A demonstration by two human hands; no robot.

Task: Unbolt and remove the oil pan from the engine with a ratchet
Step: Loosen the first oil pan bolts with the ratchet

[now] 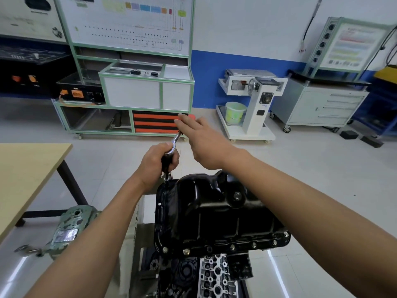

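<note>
The black oil pan [214, 214] sits upside on the engine [217, 276], with several bolts [254, 244] along its near flange. The ratchet [176, 139] stands on a socket at the pan's far left corner. My left hand [156, 162] grips the ratchet head and the black socket below it. My right hand [202, 140] lies over the ratchet's red-tipped handle with its fingers stretched out along it; the palm hides most of the handle.
A wooden table [25, 168] stands at the left, with a worn green metal unit [68, 226] below it near my left forearm. Beyond are a green-framed training bench [133, 87], a white stand [253, 100] with a green bucket, and a grey drawer cabinet [318, 104].
</note>
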